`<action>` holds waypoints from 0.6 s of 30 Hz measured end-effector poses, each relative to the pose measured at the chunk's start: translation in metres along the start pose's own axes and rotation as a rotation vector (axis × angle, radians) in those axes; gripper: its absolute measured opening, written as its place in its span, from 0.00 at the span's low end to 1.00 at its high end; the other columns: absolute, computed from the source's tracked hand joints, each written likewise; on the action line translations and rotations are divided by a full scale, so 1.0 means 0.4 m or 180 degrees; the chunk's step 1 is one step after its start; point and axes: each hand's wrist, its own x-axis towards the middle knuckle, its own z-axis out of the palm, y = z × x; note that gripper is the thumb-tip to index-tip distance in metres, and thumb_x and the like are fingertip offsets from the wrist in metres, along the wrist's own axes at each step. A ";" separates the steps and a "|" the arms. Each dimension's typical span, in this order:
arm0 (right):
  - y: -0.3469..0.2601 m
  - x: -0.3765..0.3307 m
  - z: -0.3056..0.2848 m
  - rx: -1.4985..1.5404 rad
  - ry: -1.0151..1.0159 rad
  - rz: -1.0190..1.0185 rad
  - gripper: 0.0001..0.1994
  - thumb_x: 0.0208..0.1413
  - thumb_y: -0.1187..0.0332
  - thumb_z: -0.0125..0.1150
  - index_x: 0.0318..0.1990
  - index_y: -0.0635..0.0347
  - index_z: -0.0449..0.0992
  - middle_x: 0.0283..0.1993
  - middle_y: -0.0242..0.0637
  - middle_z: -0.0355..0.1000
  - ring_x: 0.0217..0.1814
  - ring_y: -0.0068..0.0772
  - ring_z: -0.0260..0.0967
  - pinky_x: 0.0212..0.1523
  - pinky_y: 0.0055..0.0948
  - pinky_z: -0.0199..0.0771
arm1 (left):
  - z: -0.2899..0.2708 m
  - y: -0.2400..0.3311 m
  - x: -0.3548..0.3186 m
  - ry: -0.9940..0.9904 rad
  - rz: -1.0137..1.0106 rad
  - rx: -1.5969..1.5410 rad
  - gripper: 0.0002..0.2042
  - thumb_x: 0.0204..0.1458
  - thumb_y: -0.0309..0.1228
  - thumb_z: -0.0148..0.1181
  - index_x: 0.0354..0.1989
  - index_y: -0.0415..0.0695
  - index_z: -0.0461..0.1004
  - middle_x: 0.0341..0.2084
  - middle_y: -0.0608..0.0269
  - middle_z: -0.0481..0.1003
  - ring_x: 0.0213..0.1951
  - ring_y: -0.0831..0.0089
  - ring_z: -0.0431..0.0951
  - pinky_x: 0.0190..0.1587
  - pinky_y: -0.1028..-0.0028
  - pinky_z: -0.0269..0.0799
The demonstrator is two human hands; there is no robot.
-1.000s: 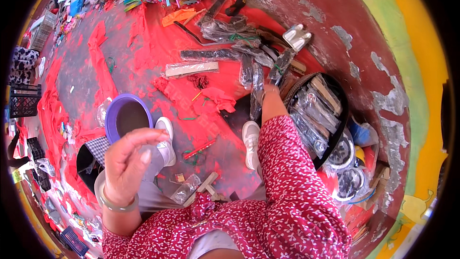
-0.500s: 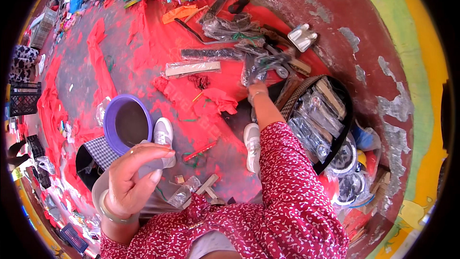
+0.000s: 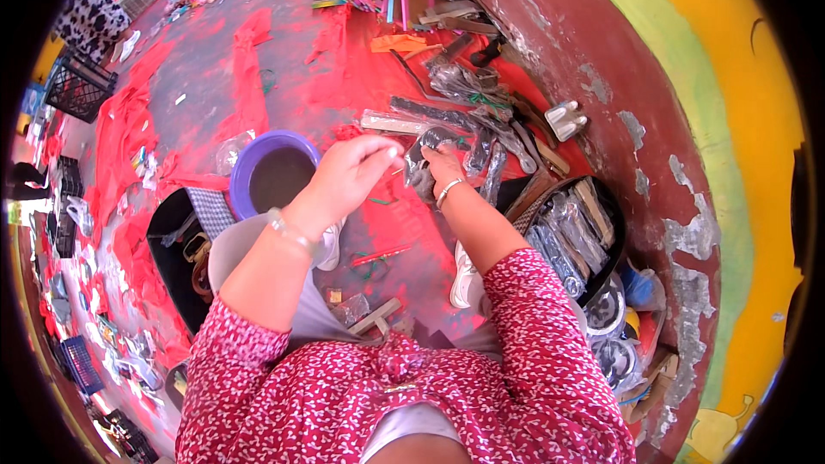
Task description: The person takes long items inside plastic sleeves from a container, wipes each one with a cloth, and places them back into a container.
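Observation:
My right hand [image 3: 443,168] grips a dark bundle in clear plastic [image 3: 418,174], its kind unclear, above the red-stained floor. Close on its left is my left hand [image 3: 351,174], fingers stretched loosely towards the bundle, with a small gap and nothing visible in them. Beyond both hands, several long dark pieces in clear plastic [image 3: 464,86] lie heaped on red cloth. A pale plastic-wrapped strip [image 3: 391,123] lies behind my left fingertips. To the right of my right forearm, an open black case [image 3: 615,216] holds more plastic-wrapped pieces.
A purple bucket [image 3: 243,174] of dark liquid stands left of my left hand. Beside my left leg sits another open dark case [image 3: 168,245]. White plastic bottles [image 3: 565,121] are by the peeling red wall [image 3: 601,51]. A black crate [image 3: 79,86] stands far left.
My left hand has moved up and right, beside my right hand. My right hand has lifted the dark plastic-wrapped bundle from the heap and drawn it nearer. The view has shifted.

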 end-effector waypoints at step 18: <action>-0.280 -0.573 -0.026 -0.1430 -0.1806 -0.0818 0.13 0.52 0.79 0.51 0.46 0.62 0.73 0.38 0.28 0.72 0.40 0.18 0.68 0.42 0.22 0.70 | 0.035 0.006 -0.009 -0.0762 0.0097 -0.3485 0.19 0.53 0.38 0.54 0.48 0.38 0.66 0.40 0.58 0.73 0.44 0.70 0.73 0.51 0.67 0.66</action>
